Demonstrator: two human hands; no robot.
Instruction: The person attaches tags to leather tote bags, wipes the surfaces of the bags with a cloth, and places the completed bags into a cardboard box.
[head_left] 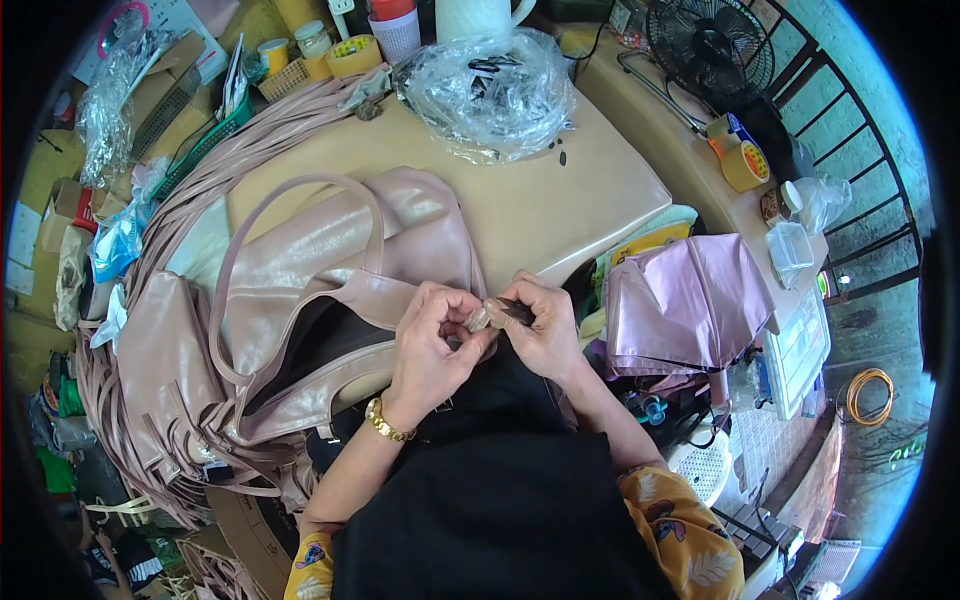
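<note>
My left hand (432, 335) is closed in a pinch on a small pale piece (478, 320), too small to make out. Against it, my right hand (545, 328) grips a slim dark tool (517, 311) whose kind I cannot tell. The two hands meet in front of my black apron (500, 510), fingertips nearly touching. Just left of them lies a glossy dusty-pink handbag (290, 255), its mouth gaping to show a dark lining and its looped handle standing up. Part of the bag's near edge is hidden behind my left hand and wrist.
Long pink straps (165, 225) run down the table's left side. Clear plastic wrap (490, 95) lies in a heap at the back of the tan tabletop (590, 190). Folded shiny pink material (690, 300) sits at right, below tape rolls (743, 165) and a black fan (710, 45).
</note>
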